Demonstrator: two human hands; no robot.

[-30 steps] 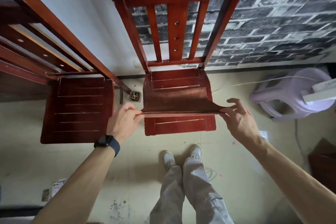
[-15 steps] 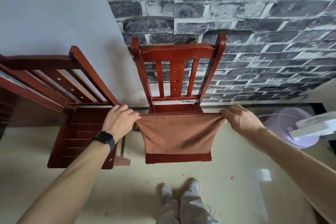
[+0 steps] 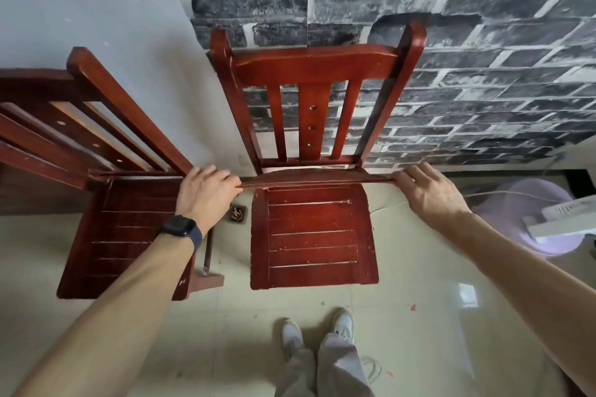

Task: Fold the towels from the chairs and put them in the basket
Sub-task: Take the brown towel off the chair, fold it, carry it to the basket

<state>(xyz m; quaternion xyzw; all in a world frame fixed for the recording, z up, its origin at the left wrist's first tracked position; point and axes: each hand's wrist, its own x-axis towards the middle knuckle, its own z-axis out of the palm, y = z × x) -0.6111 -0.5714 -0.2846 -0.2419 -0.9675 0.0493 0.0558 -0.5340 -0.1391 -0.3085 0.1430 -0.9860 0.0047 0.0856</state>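
The brown cloth towel (image 3: 317, 178), hanging down half a second ago, is now stretched flat and edge-on over the red wooden chair (image 3: 314, 235), left hand (image 3: 206, 195) and right hand (image 3: 427, 195) pinching its ends.

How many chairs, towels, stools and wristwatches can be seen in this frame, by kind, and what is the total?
Chairs: 2, the middle chair and the left chair
Towels: 1, the brown towel held taut between the left hand and right hand
Stools: 1, the lilac stool
Wristwatches: 1, the black watch
Total: 5
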